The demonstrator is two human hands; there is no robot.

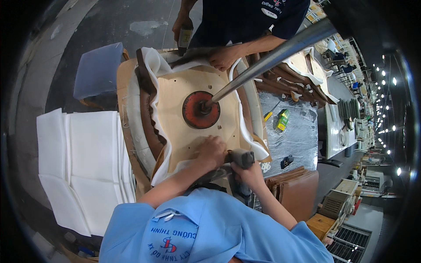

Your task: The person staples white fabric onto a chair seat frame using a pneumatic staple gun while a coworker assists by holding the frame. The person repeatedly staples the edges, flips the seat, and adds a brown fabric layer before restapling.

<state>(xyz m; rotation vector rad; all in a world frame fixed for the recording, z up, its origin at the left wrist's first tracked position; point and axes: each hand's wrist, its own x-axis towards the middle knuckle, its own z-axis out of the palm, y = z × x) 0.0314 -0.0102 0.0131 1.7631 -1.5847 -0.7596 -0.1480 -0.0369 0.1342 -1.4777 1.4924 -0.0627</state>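
My right hand (pixel 249 173) is wrapped round the grip of a dark grey staple gun (pixel 241 158), whose nose points left at the near edge of a pale plywood seat board (pixel 175 94). My left hand (pixel 212 151) rests on the board just left of the gun, its fingers curled; what they hold, if anything, is hidden. White padding (pixel 162 158) and brown cover material (pixel 151 111) stick up around the board's rim. A red round pad (pixel 190 109) on a metal rod (pixel 267 61) stands on the middle of the board.
Across from me a co-worker's hand (pixel 223 57) touches the far padding; the other holds a dark tool (pixel 184 37). White padding sheets (pixel 94 153) are stacked at left. At right are a plastic-covered table (pixel 298 140), a green-yellow box (pixel 283 120), a yellow cutter (pixel 268 115) and brown sheets (pixel 298 193).
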